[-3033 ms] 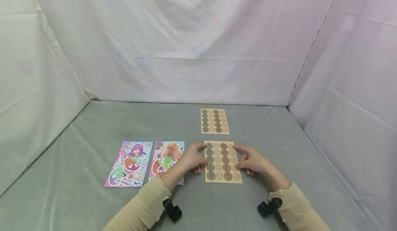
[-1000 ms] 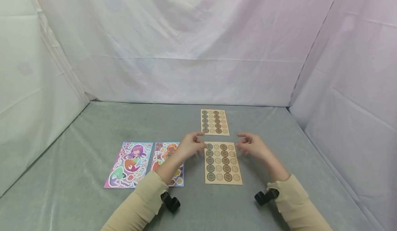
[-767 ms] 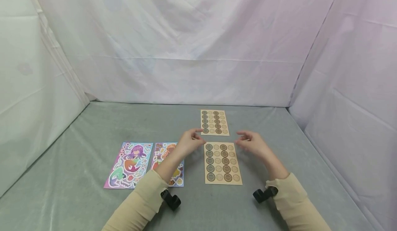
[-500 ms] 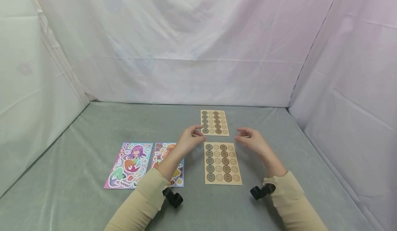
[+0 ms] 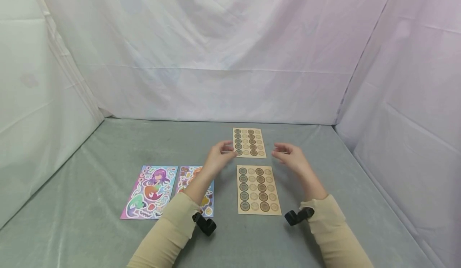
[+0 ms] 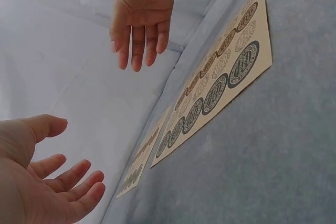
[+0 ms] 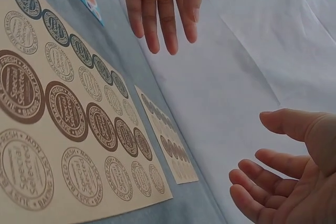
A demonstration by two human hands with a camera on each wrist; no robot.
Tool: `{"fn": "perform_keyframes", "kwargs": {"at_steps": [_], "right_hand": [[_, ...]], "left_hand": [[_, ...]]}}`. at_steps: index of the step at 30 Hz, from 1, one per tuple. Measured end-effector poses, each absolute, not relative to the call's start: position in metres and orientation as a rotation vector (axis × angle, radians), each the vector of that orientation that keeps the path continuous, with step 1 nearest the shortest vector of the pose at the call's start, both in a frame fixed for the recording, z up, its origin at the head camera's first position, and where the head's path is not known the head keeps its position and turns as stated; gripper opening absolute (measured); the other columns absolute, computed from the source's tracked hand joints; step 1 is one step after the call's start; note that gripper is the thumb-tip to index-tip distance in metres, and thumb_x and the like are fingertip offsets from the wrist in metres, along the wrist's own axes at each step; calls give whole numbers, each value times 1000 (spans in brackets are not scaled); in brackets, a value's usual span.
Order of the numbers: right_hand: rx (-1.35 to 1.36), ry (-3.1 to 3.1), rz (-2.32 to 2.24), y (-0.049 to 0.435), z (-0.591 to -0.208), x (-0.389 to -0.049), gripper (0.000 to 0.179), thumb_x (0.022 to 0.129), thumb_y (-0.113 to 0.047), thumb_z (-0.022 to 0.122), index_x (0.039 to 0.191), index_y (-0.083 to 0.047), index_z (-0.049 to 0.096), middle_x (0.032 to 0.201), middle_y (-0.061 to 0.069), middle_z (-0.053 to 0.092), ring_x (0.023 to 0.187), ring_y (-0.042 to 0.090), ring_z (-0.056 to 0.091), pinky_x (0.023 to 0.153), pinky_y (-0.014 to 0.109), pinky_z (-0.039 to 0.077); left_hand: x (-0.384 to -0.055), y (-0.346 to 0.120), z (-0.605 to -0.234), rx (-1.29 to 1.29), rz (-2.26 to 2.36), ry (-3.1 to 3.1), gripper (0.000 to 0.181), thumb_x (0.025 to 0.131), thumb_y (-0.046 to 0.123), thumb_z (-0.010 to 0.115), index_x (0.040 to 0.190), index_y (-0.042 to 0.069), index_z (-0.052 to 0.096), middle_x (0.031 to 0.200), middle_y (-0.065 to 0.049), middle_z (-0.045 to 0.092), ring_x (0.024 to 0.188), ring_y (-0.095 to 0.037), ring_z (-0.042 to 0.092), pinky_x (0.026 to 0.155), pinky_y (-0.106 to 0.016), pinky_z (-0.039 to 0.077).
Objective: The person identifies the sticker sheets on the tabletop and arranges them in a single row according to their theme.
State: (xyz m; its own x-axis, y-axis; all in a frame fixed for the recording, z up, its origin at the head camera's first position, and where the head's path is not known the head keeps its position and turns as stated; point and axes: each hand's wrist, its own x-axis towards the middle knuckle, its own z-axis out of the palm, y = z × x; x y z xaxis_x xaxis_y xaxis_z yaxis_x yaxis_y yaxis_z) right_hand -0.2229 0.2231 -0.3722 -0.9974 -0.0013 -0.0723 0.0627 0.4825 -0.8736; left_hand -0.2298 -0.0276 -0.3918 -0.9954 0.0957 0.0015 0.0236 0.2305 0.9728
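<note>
Two tan sticker sheets printed with rows of round seals lie flat, a near sheet [image 5: 258,190] and a far sheet [image 5: 249,143] behind it. My left hand [image 5: 219,155] hovers at the left edge of the far sheet, its thumb tip overlapping the lower left corner in the head view. To the right of that sheet, a little apart from it, is my right hand [image 5: 291,156]. Both wrist views show relaxed fingers with nothing in them, on the left hand [image 6: 47,177] and the right hand [image 7: 289,171] alike.
Two colourful mermaid sticker sheets lie side by side at the left; the left one [image 5: 151,192] is fully visible, while my left forearm covers part of the other [image 5: 207,204]. White cloth [image 5: 223,92] hangs behind the grey table [image 5: 144,140] and along both sides.
Both hands have left the edges of the near sheet and moved away from me, up to either side of the far sheet. The sheets lie where they were.
</note>
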Motion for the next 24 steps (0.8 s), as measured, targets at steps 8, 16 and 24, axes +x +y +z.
{"fn": "perform_keyframes", "kwargs": {"at_steps": [8, 16, 24], "right_hand": [[74, 2634, -1641, 218, -379, -230, 52, 92, -16, 63, 138, 2, 46, 130, 22, 53, 115, 33, 54, 91, 40, 49], [141, 2597, -1729, 211, -384, -236, 53, 91, -13, 63, 140, 0, 45, 132, 20, 52, 117, 32, 53, 93, 39, 47], [174, 2574, -1778, 206, -388, -243, 53, 91, -13, 64, 139, 0, 45, 132, 20, 52, 116, 32, 54, 92, 39, 48]], "left_hand": [[-234, -27, -395, 46, 1937, 2381, 57, 86, 16, 69, 138, 7, 48, 124, -12, 59, 111, -29, 57, 83, -39, 52], [-239, -25, -396, -26, 2001, 2327, 60, 84, 16, 70, 139, 7, 47, 127, -11, 57, 112, -28, 57, 85, -40, 51], [-246, -22, -401, -56, 2082, 2254, 60, 84, 15, 70, 139, 6, 47, 130, -15, 55, 114, -30, 55, 90, -43, 48]]}}
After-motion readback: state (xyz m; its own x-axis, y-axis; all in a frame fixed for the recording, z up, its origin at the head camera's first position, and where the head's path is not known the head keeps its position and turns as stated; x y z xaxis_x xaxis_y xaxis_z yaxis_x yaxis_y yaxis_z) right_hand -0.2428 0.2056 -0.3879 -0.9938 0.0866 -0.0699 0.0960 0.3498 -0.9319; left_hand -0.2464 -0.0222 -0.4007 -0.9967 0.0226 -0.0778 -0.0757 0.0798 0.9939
